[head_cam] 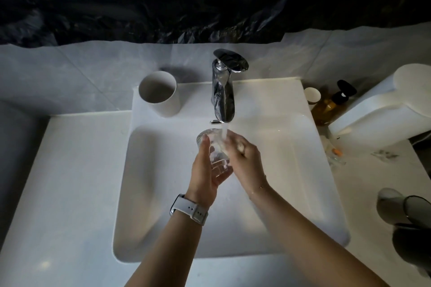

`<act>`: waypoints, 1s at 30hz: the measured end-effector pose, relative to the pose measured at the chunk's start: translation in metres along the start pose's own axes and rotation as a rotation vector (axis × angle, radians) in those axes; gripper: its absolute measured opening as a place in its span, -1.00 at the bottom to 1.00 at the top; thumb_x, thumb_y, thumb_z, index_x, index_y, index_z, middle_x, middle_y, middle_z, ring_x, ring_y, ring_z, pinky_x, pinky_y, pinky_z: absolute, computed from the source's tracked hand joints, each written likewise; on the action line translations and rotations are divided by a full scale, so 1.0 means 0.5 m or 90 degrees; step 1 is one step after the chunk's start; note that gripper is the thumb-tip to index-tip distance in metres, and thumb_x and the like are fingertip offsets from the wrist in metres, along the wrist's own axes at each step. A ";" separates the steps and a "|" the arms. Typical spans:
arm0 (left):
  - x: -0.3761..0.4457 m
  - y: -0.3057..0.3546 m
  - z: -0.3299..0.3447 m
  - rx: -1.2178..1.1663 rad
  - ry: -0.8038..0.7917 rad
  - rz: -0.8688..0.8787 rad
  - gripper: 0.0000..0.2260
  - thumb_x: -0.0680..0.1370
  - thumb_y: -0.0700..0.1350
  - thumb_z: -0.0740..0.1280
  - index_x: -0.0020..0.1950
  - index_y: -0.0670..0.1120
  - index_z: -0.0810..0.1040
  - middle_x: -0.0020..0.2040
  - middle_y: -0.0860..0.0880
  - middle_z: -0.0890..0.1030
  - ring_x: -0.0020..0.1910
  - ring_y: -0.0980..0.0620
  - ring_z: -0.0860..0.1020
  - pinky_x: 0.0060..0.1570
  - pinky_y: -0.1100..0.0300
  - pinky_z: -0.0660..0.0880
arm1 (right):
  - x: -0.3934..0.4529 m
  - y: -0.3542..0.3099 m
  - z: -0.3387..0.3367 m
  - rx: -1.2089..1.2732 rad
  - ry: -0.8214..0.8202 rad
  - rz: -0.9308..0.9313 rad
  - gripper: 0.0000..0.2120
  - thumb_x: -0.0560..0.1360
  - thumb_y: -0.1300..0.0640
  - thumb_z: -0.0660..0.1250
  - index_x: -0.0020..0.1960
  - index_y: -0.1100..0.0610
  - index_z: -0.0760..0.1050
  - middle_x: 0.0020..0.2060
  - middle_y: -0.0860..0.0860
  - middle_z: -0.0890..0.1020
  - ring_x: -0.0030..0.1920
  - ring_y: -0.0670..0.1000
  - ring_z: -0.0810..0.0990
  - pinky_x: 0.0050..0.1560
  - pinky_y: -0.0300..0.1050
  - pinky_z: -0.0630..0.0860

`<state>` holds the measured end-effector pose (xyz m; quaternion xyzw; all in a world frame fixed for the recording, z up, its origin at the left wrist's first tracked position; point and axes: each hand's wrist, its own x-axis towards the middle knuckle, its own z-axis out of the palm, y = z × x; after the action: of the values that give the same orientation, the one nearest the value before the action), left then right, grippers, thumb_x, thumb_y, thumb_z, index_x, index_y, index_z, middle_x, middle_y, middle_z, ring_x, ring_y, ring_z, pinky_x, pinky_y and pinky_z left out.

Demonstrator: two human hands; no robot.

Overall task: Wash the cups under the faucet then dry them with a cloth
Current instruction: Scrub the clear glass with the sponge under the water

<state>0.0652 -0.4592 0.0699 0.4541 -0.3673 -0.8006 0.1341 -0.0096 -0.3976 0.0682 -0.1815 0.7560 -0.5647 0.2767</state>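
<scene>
Midstream, clear glass cup [215,151] in left grip [205,170], right fingers [235,144] curled inside.

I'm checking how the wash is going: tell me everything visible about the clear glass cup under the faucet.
The clear glass cup is transparent, tilted with its rim toward the chrome faucet, over the white sink basin. Running water falls at its rim. The left hand grips its side and base; the right hand touches its other side, fingers curled against it.

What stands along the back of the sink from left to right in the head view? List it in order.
White cylindrical cup → chrome faucet → small white paper cup → amber pump bottle with black top → large white appliance.
</scene>
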 end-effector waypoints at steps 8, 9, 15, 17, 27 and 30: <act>-0.002 -0.003 0.004 0.071 0.019 0.003 -0.47 0.61 0.30 0.06 0.15 -0.07 0.60 0.05 -0.20 0.69 0.04 -0.16 0.66 0.09 -0.04 0.60 | 0.043 -0.021 0.007 -0.118 -0.026 -0.010 -0.75 0.55 0.07 0.18 0.05 0.13 0.59 -0.16 0.06 0.68 -0.15 0.05 0.62 -0.20 -0.22 0.50; -0.006 -0.004 0.006 0.071 0.013 -0.005 -0.49 0.61 0.30 0.07 0.12 -0.06 0.60 0.04 -0.20 0.69 0.04 -0.17 0.66 0.12 -0.05 0.59 | 0.054 -0.017 -0.001 -0.083 -0.035 0.039 -0.74 0.57 0.05 0.17 0.06 0.10 0.61 -0.15 0.05 0.68 -0.17 0.02 0.63 -0.24 -0.27 0.48; -0.002 -0.012 -0.006 0.082 -0.005 0.011 -0.50 0.62 0.31 0.04 0.23 0.04 0.58 0.10 -0.07 0.69 0.08 -0.04 0.66 -0.02 0.04 0.58 | -0.044 0.001 0.015 -0.156 0.004 -0.172 -0.78 0.55 0.11 0.28 0.14 0.13 0.58 -0.01 0.03 0.66 -0.05 -0.05 0.61 -0.02 -0.19 0.52; -0.012 -0.010 0.005 0.102 -0.004 0.006 -0.52 0.61 0.30 0.07 0.17 0.00 0.59 0.05 -0.08 0.70 0.01 -0.04 0.68 0.02 0.01 0.60 | 0.004 -0.021 0.014 -0.126 -0.010 -0.101 -0.85 0.54 0.14 0.29 0.03 0.15 0.60 -0.16 -0.01 0.61 -0.18 -0.07 0.57 -0.12 -0.21 0.47; 0.018 0.066 -0.054 0.410 -0.154 -0.036 -0.39 0.42 0.43 0.26 0.26 0.02 0.55 0.10 -0.08 0.68 0.06 -0.07 0.67 0.10 0.00 0.60 | 0.050 -0.007 -0.068 0.289 -0.298 0.265 -0.56 0.43 -0.03 0.45 0.20 0.20 0.57 0.02 0.12 0.62 -0.10 0.03 0.59 -0.29 -0.22 0.54; 0.025 0.098 -0.054 0.487 -0.187 -0.056 -0.44 0.48 0.39 0.26 0.25 0.01 0.56 0.09 -0.13 0.68 -0.07 -0.09 0.68 0.11 -0.03 0.60 | 0.057 -0.001 -0.067 0.307 -0.329 0.305 -0.70 0.40 -0.07 0.44 0.04 0.08 0.66 -0.06 0.10 0.63 -0.20 0.03 0.59 -0.21 -0.20 0.57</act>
<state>0.0746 -0.5127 0.0885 0.3673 -0.6340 -0.6676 -0.1322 -0.0525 -0.3892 0.0696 -0.0660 0.5290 -0.5811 0.6149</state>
